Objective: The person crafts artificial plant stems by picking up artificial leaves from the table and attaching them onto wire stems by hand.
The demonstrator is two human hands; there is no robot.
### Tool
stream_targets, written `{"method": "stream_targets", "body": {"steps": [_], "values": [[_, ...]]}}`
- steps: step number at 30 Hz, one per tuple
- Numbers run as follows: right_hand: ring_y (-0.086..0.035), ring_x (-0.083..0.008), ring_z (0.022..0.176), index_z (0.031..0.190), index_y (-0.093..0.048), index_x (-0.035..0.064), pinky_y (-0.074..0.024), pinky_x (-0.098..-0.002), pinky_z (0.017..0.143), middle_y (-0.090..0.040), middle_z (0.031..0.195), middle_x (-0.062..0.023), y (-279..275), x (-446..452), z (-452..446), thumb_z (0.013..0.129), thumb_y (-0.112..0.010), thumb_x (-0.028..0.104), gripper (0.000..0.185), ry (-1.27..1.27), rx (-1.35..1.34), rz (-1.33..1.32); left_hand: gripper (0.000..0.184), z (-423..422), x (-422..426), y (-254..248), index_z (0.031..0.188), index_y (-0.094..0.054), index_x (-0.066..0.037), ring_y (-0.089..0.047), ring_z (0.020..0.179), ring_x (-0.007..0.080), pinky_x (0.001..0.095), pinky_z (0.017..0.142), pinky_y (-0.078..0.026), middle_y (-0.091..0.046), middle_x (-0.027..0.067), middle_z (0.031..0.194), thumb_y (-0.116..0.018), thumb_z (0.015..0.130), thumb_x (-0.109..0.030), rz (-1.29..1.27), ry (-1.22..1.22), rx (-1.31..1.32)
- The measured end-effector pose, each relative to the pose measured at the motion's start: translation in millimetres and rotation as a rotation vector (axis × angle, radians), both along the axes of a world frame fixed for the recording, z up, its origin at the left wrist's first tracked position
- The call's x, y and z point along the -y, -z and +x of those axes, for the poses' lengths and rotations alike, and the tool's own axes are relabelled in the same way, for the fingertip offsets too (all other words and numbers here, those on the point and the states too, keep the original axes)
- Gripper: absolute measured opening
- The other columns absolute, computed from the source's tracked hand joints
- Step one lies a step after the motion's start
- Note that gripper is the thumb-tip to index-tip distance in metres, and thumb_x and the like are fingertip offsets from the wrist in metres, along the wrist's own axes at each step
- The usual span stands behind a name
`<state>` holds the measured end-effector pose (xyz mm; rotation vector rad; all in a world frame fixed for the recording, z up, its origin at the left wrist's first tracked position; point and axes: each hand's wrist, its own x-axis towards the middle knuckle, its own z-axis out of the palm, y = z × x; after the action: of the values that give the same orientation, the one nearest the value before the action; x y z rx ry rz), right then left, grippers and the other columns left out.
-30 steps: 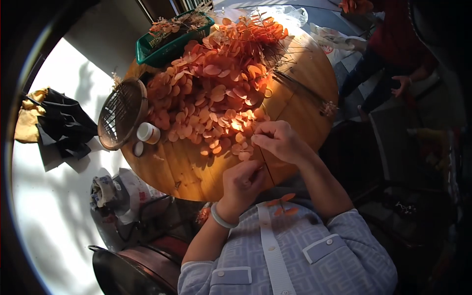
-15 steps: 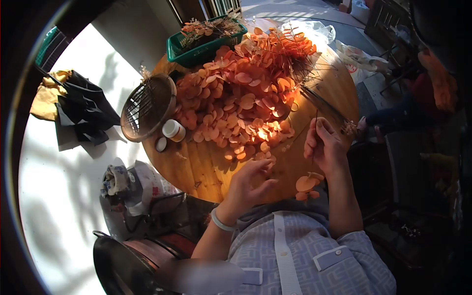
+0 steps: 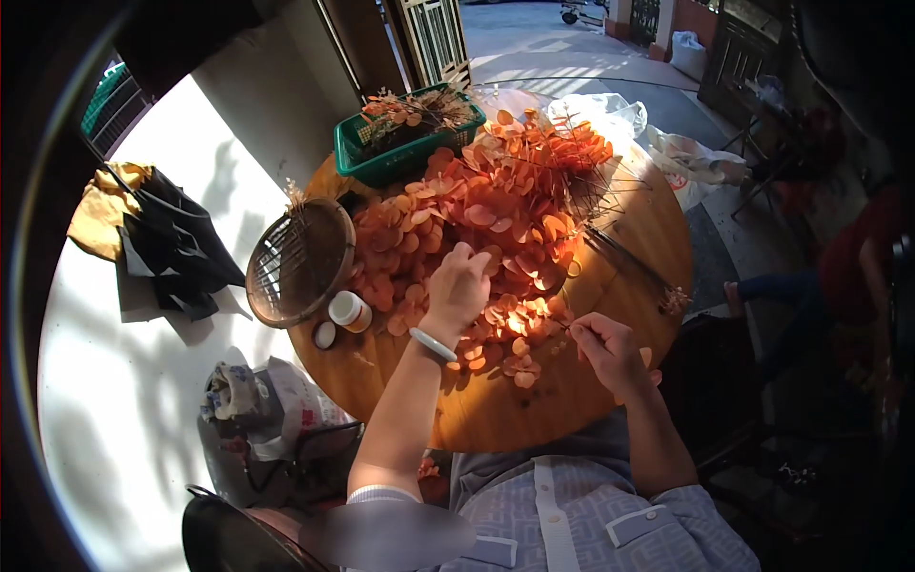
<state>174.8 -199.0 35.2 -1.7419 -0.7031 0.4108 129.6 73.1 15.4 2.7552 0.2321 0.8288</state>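
A large heap of orange round-leaved sprigs (image 3: 505,205) covers the middle of the round wooden table. My left hand (image 3: 459,289) reaches into the near part of this heap with its fingers drawn together among the leaves. Whatever lies between those fingers is hidden. Above the table's near right side, my right hand (image 3: 608,351) is closed in a pinch on a thin-stemmed sprig. A few of its orange leaves (image 3: 651,366) show beyond the hand, on the right. Small loose leaves (image 3: 521,370) lie on the wood between my hands.
A green basket (image 3: 405,164) of dried sprigs stands at the back of the round table (image 3: 562,424). On the left are a woven basket (image 3: 345,255), a white jar (image 3: 350,312) and its lid (image 3: 325,335). Long dark stems (image 3: 629,257) lie at right. A person (image 3: 863,257) is beyond.
My left hand has moved forward from the near table edge into the heap, its fingers closing. My right hand has lowered and turned, with the sprig still in it. The view has tilted up.
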Motion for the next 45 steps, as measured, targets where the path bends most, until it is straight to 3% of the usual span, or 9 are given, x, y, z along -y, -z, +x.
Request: {"method": "stream_targets", "body": {"steps": [12, 17, 20, 21, 24, 29, 32, 38, 45], "values": [[-0.059, -0.0067, 0.062, 0.098, -0.068, -0.0014, -0.0451, -0.0249, 0.056, -0.064, 0.068, -0.0042, 3, -13, 6, 0.098, -0.063, 0.013, 0.015, -0.088, 0.057, 0.015, 0.012, 21, 12, 10, 0.090, -0.067, -0.008, -0.060, 0.093, 0.0318, 0.0419, 0.077, -0.051, -0.061, 0.0111, 0.096, -0.068, 0.078, -0.006, 0.052, -0.020, -0.005], [-0.060, -0.0088, 0.064, 0.100, -0.068, -0.0026, -0.0471, -0.0267, 0.058, -0.066, 0.071, -0.0060, -3, -3, 5, 0.097, -0.064, 0.010, 0.014, -0.087, 0.082, 0.011, 0.004, 20, 2, 3, 0.083, -0.067, -0.004, -0.062, 0.078, 0.0350, 0.0429, 0.071, -0.051, -0.065, 0.0115, 0.078, -0.065, 0.080, -0.004, -0.001, -0.043, 0.247], [-0.063, -0.0100, 0.066, 0.102, -0.067, -0.0034, -0.0487, -0.0271, 0.060, -0.067, 0.075, -0.0069, -3, 0, 11, 0.097, -0.065, 0.009, 0.014, -0.051, -0.011, -0.014, 0.006, -4, 10, -10, 0.088, -0.069, -0.002, -0.065, 0.072, 0.0302, 0.0363, 0.066, -0.050, -0.068, 0.0119, 0.078, -0.065, 0.086, -0.004, -0.454, -0.092, 0.212], [-0.062, -0.0090, 0.068, 0.102, -0.067, -0.0033, -0.0486, -0.0259, 0.061, -0.067, 0.077, -0.0061, -3, -4, 11, 0.097, -0.063, 0.008, 0.013, -0.055, 0.014, 0.021, 0.009, -18, 24, -26, 0.093, -0.070, 0.001, -0.065, 0.067, 0.0163, 0.0277, 0.061, -0.048, -0.070, 0.0065, 0.077, -0.065, 0.092, -0.005, -0.745, -0.033, 0.187], [-0.064, -0.0097, 0.072, 0.103, -0.067, -0.0029, -0.0493, -0.0249, 0.063, -0.068, 0.082, -0.0066, -1, -20, 4, 0.097, -0.061, 0.006, 0.012, -0.075, 0.145, 0.102, 0.011, -37, 31, -10, 0.094, -0.070, 0.003, -0.057, 0.066, 0.0046, 0.0210, 0.059, -0.044, -0.067, -0.0009, 0.077, -0.066, 0.095, -0.007, -1.251, 0.055, 0.171], [-0.070, -0.0342, 0.075, 0.101, -0.067, 0.0017, -0.0549, -0.0376, 0.064, -0.070, 0.087, -0.0172, -2, -40, -11, 0.090, -0.065, 0.006, 0.011, -0.079, 0.428, 0.128, 0.009, -60, 62, -13, 0.094, -0.069, 0.003, -0.054, 0.066, 0.0019, 0.0169, 0.058, -0.042, -0.063, -0.0029, 0.078, -0.068, 0.093, -0.005, -1.512, 0.062, 0.103], [-0.069, -0.0344, 0.076, 0.098, -0.067, 0.0041, -0.0553, -0.0402, 0.064, -0.070, 0.086, -0.0149, 0, -42, -15, 0.089, -0.066, 0.008, 0.010, -0.042, 0.539, 0.017, 0.009, -67, 68, -14, 0.094, -0.069, 0.004, -0.054, 0.066, 0.0016, 0.0171, 0.057, -0.042, -0.063, -0.0020, 0.078, -0.068, 0.093, -0.006, -1.554, 0.096, 0.064], [-0.068, -0.0328, 0.071, 0.096, -0.065, 0.0057, -0.0545, -0.0411, 0.059, -0.068, 0.082, -0.0125, 5, -43, -20, 0.088, -0.066, 0.011, 0.009, -0.008, 0.636, -0.029, 0.011, -69, 72, -13, 0.094, -0.069, 0.004, -0.054, 0.065, 0.0009, 0.0179, 0.056, -0.042, -0.064, -0.0023, 0.077, -0.067, 0.093, -0.007, -1.441, 0.096, 0.044], [-0.068, -0.0329, 0.072, 0.109, -0.064, 0.0058, -0.0547, -0.0405, 0.058, -0.069, 0.089, -0.0142, 5, -39, -25, 0.089, -0.064, 0.008, 0.020, -0.006, 0.654, -0.168, 0.006, -65, 84, -13, 0.084, -0.065, -0.003, -0.062, 0.072, 0.0274, 0.0410, 0.074, -0.046, -0.065, 0.0107, 0.075, -0.066, 0.082, -0.008, -0.204, 0.007, 0.177]]}}
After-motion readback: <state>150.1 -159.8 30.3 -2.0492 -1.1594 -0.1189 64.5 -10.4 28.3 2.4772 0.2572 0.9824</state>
